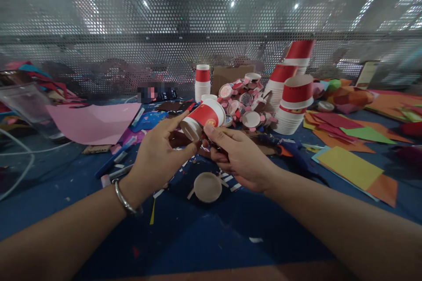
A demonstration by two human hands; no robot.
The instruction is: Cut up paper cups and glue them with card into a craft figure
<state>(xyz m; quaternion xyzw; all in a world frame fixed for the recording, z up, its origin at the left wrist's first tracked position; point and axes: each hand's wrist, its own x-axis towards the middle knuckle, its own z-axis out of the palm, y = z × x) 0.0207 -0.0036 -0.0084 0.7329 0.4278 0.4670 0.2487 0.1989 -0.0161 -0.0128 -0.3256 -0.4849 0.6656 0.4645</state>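
A red and white paper cup (205, 116) is held tilted on its side above the table, its base end turned toward the lower left. My left hand (161, 149) is closed around the cup's left end, with the fingers behind it and the thumb below. The thumb of my right hand (235, 153) presses on the cup's lower right side; its other fingers curl underneath, where shadow hides detail. Below both hands, a round pale cup bottom (207, 187) lies on the blue table, with small paper strips beside it.
Behind the cup rises a heap of cut-off cup bottoms (242, 99). Stacks of paper cups (290, 116) stand to its right, a smaller cup stack (202, 83) behind. Coloured paper sheets (352, 167) lie right, a pink sheet (94, 120) left. A perforated metal screen (184, 48) closes the back.
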